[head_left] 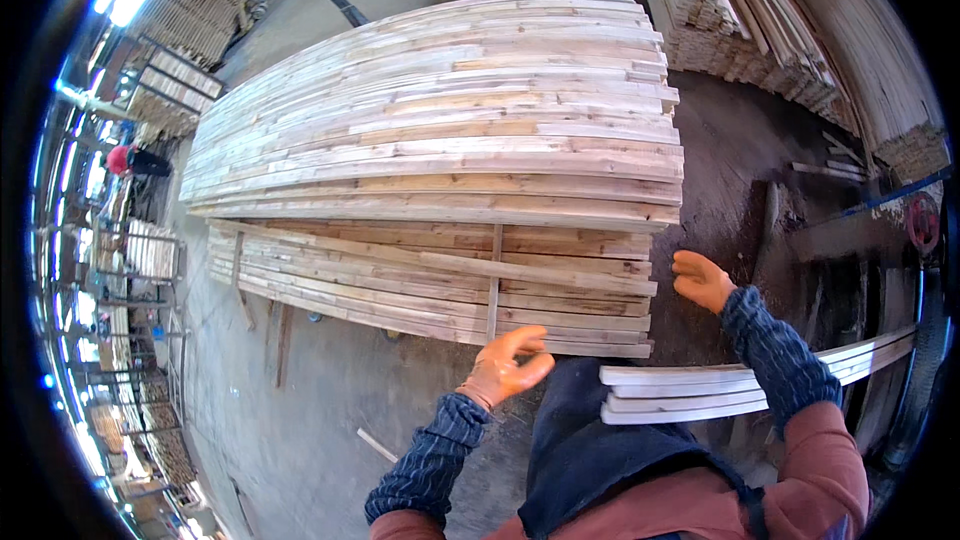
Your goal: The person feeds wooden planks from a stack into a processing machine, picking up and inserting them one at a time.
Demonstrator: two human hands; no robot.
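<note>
My left hand [507, 364], in an orange glove, is held in front of the lower stack with thumb and fingers apart and nothing in it. My right hand [703, 281], gloved the same way, hovers just right of the stack ends, its fingers loosely bent and apart, also without a hold. The lower stack of wooden boards [570, 325] has one board [440, 262] lying slantwise across it and a thin upright strip [495, 285] against its side. Behind it rises a wide layer of pale boards [430, 130]. Several boards [690, 392] lie beneath my right forearm.
More timber stacks [770, 50] stand at the far right. Loose wood pieces [835, 165] lie on the floor near them. A machine with a blue edge [925, 340] is at my right. At far left, a person in red [122, 160] is among racks and stacked wood.
</note>
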